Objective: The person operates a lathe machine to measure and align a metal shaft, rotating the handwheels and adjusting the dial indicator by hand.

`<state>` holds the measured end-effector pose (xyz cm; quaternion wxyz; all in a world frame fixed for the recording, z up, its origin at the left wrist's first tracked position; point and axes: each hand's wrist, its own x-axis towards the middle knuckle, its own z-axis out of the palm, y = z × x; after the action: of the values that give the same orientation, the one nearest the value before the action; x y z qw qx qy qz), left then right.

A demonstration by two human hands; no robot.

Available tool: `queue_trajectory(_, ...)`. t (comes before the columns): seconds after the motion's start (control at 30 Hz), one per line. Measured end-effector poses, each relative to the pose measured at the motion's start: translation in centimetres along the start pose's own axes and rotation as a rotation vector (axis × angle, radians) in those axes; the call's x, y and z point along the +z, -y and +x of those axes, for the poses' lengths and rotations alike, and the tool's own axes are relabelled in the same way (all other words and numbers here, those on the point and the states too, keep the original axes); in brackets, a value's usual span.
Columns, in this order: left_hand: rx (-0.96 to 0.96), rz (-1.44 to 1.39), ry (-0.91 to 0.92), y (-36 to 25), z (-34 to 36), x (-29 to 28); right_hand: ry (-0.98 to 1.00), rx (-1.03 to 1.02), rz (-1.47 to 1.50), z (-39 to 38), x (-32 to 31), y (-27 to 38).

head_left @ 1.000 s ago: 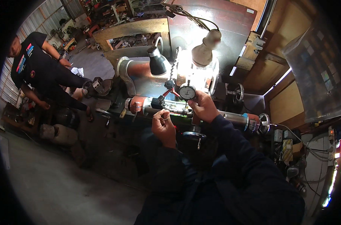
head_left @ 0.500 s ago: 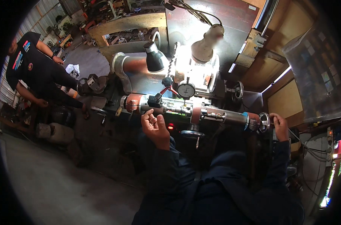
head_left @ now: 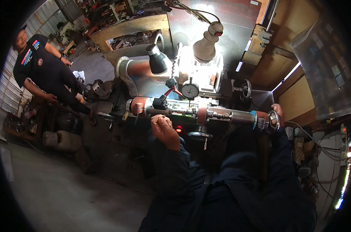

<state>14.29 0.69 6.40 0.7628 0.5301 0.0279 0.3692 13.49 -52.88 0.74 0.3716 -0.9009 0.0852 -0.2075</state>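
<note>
the right hand is at the rim of the bright handwheel at the right end of the long machine bar, on the right side of the frame; its fingertips bend over the upper edge, but the wheel and shadow hide too much to tell whether they grip it firmly or only rest there. the left hand is near the middle of the frame, just below the dark cylinder, fingers curled in and thumb folded against them, with nothing visible in its grasp; whether it touches the cylinder cannot be told. the round dial gauge stands upright at the center, carried by a red arm that rises from the black block on the left part of the bar. turning the wheel well probably calls for small, slow, even strokes with the wrist loose, so that the bar isn't jolted and the gauge isn't shaken. the eyes are best on the dial face, read as squarely as possible under the glare of the lamp. the left knuckles should pass clear of the arm and block, since a bump could shift the gauge, and the right sleeve is best held away from the rim.
</note>
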Motion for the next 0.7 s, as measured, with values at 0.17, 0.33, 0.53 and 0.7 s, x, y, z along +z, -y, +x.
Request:
queue_trajectory(0.17,0.274,0.372,0.023,-0.9,0.1,-0.1,0.132,0.087,0.333,-5.3,0.2,-3.0)
queue_trajectory(0.33,0.315,0.565,0.027,-1.6,0.1,-0.7,0.31,0.168,0.311,-7.5,-8.3,6.2)
queue_trajectory(0.53,0.263,0.431,-0.015,-0.7,0.2,-0.6,0.13,0.165,0.358,-3.3,-6.5,8.8)
queue_trajectory(0.7,0.178,0.326,-0.006,-0.8,-0.1,-0.4,0.133,0.066,0.274,-1.1,-3.7,4.5)
